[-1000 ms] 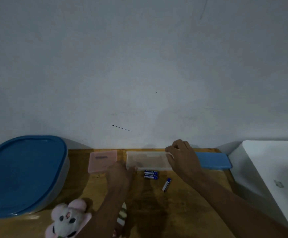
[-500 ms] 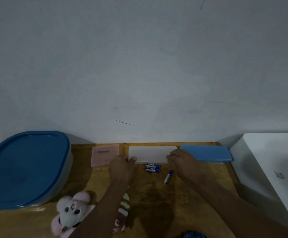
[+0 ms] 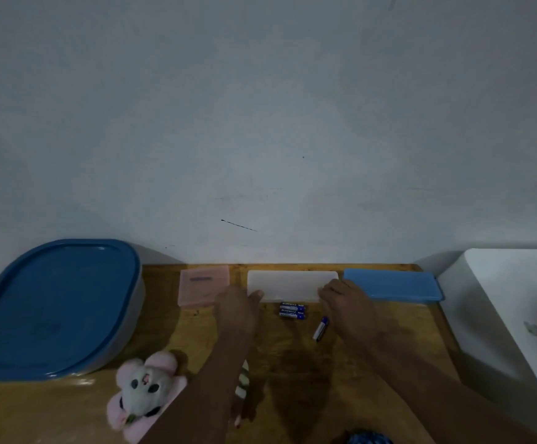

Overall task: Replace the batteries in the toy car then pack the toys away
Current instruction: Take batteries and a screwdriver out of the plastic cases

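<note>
Behind the wooden table [image 3: 293,363] stands a plain grey wall. Both hands rest at the near edge of a flat white case [image 3: 288,283]: the left hand [image 3: 236,307] touches its left corner, the right hand [image 3: 344,301] its right corner, fingers curled down; how tight the grip is I cannot tell. Between the hands lie two batteries [image 3: 292,310] side by side, and a third battery [image 3: 320,328] lies just beside the right wrist. Only a small blue part [image 3: 368,439] shows at the bottom edge.
</note>
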`<act>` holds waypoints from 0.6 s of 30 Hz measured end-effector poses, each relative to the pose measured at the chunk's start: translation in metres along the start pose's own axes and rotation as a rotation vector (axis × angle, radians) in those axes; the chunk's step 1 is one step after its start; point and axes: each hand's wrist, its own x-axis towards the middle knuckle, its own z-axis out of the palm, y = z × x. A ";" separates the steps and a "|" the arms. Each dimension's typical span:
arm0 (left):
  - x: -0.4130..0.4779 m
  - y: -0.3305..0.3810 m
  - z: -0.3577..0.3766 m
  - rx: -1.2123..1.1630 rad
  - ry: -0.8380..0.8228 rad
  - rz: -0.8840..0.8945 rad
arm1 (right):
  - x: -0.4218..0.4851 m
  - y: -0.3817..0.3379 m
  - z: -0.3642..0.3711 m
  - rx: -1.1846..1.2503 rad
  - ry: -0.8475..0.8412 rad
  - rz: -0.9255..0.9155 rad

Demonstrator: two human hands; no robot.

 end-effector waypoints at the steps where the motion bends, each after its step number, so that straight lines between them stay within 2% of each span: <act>1: -0.001 0.001 -0.002 0.012 -0.008 0.007 | -0.001 -0.002 -0.003 0.015 -0.019 0.017; 6: -0.007 0.004 -0.020 0.051 -0.006 0.086 | 0.013 -0.009 -0.025 0.039 -0.142 0.045; 11: -0.004 -0.017 -0.063 0.024 0.126 0.161 | 0.033 -0.046 -0.039 0.210 0.013 0.103; 14: 0.003 -0.045 -0.080 0.008 0.176 0.187 | 0.048 -0.086 -0.039 0.313 0.101 0.037; 18: 0.013 -0.075 -0.085 0.127 0.132 0.295 | 0.074 -0.127 -0.028 0.328 0.080 -0.138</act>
